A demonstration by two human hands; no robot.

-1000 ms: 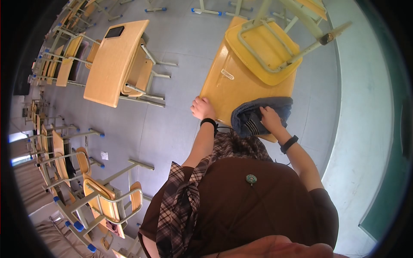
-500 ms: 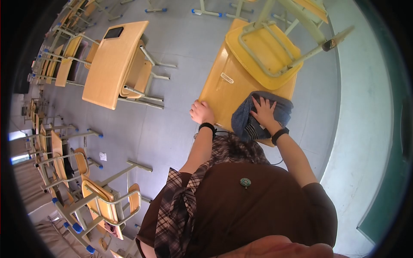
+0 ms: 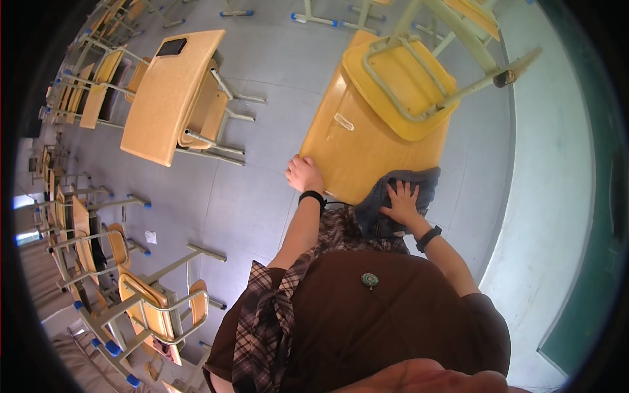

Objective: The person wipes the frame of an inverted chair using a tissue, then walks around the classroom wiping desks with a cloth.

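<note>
My left hand [image 3: 305, 175] is closed over the left edge of a wooden school desk [image 3: 347, 160] near its front corner. Spread fingers of my right hand [image 3: 401, 202] press flat on a dark blue-grey cloth [image 3: 377, 203]. The cloth lies at the desk's near right corner and partly hangs over its front edge. Farther back on the same desktop, a yellow chair [image 3: 400, 85] rests upside down, its metal legs raised. A small pale label [image 3: 344, 122] shows on the wood to the left of the chair.
Another wooden desk [image 3: 160, 118] stands to the left with a dark flat object [image 3: 172, 47] on it and a chair tucked underneath. Several desks with upturned chairs [image 3: 144, 301] line the far left. A white wall [image 3: 544, 177] and green board [image 3: 586, 288] run along the right.
My right hand has drawn the cloth toward me, from on top of the desk to its front edge. My left hand keeps its place on the desk's left edge.
</note>
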